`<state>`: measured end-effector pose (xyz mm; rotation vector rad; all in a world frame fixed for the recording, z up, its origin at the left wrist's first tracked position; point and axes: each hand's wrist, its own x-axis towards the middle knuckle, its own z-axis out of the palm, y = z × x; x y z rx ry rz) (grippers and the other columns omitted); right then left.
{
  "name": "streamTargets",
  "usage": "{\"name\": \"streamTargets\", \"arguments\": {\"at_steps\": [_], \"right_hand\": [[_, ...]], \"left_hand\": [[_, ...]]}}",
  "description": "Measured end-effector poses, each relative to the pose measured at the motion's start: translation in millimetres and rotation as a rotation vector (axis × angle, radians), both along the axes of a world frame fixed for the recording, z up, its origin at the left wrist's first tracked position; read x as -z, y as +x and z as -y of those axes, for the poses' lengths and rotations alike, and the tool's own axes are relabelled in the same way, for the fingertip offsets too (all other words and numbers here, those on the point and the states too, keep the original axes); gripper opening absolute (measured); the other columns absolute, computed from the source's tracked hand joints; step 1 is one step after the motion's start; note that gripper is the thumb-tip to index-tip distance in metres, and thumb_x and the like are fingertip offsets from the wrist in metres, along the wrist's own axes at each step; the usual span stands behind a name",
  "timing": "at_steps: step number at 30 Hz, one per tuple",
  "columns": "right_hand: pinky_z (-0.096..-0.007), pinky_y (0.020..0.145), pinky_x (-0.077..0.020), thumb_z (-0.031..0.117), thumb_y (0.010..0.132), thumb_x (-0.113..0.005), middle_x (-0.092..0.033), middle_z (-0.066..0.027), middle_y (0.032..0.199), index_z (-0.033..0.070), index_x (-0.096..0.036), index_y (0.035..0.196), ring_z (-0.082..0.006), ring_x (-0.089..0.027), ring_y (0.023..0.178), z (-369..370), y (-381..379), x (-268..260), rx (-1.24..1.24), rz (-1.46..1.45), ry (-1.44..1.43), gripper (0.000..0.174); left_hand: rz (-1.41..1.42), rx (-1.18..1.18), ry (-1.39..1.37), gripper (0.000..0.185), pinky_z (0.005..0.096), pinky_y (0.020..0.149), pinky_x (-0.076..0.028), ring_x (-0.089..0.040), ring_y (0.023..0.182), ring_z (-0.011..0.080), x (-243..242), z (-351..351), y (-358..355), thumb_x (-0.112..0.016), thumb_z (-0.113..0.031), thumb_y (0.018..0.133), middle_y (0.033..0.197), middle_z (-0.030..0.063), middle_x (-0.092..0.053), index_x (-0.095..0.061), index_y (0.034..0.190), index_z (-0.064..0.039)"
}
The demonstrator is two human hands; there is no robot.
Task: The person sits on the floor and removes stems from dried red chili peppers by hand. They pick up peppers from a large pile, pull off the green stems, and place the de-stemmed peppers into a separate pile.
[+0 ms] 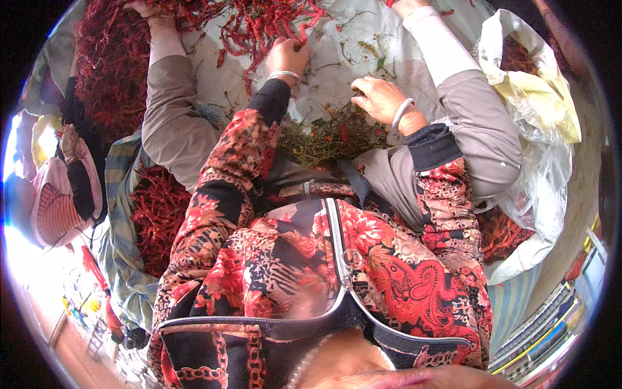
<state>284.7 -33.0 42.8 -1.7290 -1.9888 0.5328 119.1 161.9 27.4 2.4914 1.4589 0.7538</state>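
Observation:
My left hand [288, 59], with a bracelet at the wrist, is curled at the near edge of a heap of dried red chilies [257, 24]. Its fingers close on a red chili [303, 33] that runs up from them. To the right, my right hand [381, 98] hovers over the pale sheet [320, 92] with fingers bent; whether something small is pinched in it is hidden. Below both hands, between my thighs, lies a pile of green-brown chili stems [320, 143] with some red bits. Loose stems [347, 53] are scattered on the sheet.
A large chili mass [112, 73] is beyond my left leg [172, 102]. A striped cloth sack [121, 194] holds more chilies [158, 219]. Right of my right leg [478, 112] stands a plastic sack [544, 160] with chilies. At far left is another person [68, 189] in a pink striped hat.

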Motion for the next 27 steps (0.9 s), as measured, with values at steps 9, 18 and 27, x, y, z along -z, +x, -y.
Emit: {"name": "streamTargets", "arguments": {"at_steps": [9, 18, 27], "right_hand": [[-0.0362, 0.076, -0.049, 0.022, 0.083, -0.061, -0.066, -0.0156, 0.089, 0.003, -0.062, 0.095, -0.0282, -0.064, 0.084, -19, -10, 18, -0.027, -0.335, -0.04, 0.023], [-0.0304, 0.073, -0.0488, 0.02, 0.086, -0.061, -0.065, -0.0097, 0.085, 0.0, -0.061, 0.1, -0.0158, -0.061, 0.08, -10, -23, 45, 0.064, -0.468, -0.056, 0.024], [-0.0367, 0.076, -0.0484, 0.024, 0.083, -0.062, -0.065, -0.018, 0.091, 0.001, -0.062, 0.097, -0.0308, -0.063, 0.087, -12, -34, 37, 0.049, -0.432, -0.035, 0.026]], "left_hand": [[0.781, 0.213, -0.613, 0.023, 0.0219, 0.044, -0.034, -0.041, 0.049, 0.0037, -9, 19, -46, -0.067, -0.021, 0.084, 0.07, -0.0014, -0.06, -0.067, 0.091, 0.001], [0.211, -0.04, -0.14, 0.041, 0.0377, 0.059, -0.048, -0.061, 0.062, 0.0227, 14, 30, -32, -0.065, -0.04, 0.081, 0.074, 0.0135, -0.066, -0.066, 0.078, 0.001], [0.144, -0.136, -0.132, 0.033, 0.0414, 0.075, -0.049, -0.061, 0.084, 0.0356, 15, 18, -29, -0.063, -0.038, 0.073, 0.1, 0.0162, -0.062, -0.069, 0.091, -0.011]]}}
